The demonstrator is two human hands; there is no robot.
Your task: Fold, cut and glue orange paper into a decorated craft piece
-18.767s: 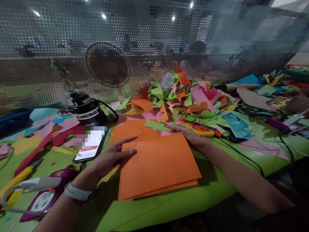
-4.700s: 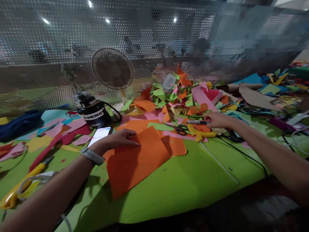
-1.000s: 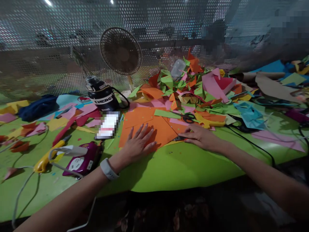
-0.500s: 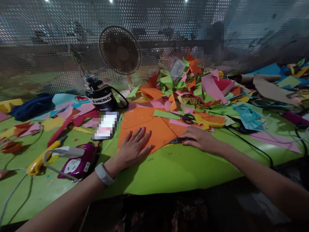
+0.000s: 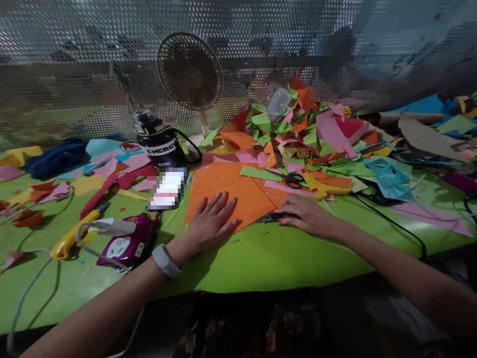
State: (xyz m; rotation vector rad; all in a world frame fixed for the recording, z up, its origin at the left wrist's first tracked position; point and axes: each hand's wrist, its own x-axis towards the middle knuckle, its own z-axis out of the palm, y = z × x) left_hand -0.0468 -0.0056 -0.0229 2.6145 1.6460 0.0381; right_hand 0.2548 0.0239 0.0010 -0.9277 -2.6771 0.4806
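My left hand (image 5: 212, 223) lies flat on a sheet of orange paper (image 5: 253, 196), fingers spread and holding nothing. Its wrist wears a light grey watch band. At the paper's right corner, my right hand (image 5: 305, 215) is closed round a dark narrow tool (image 5: 269, 217) that lies low against the green tabletop. Most of the tool's grip is hidden by the fingers, and its exact kind is unclear. Just behind this hand are black-handled scissors (image 5: 293, 180) and a yellow glue gun (image 5: 322, 188). A green paper strip (image 5: 261, 173) overlaps the orange sheet.
A phone (image 5: 168, 189), a black bottle (image 5: 162, 144) and a purple power socket (image 5: 124, 241) stand left, with another yellow glue gun (image 5: 76, 234) and loose cables. Behind are a fan (image 5: 190, 72) and a heap of coloured paper scraps (image 5: 298, 127). The table's edge (image 5: 261, 292) is nearest me.
The view has shifted slightly, so everything sits a little further right and higher. Both hands keep nearly the same place on the paper and tool.
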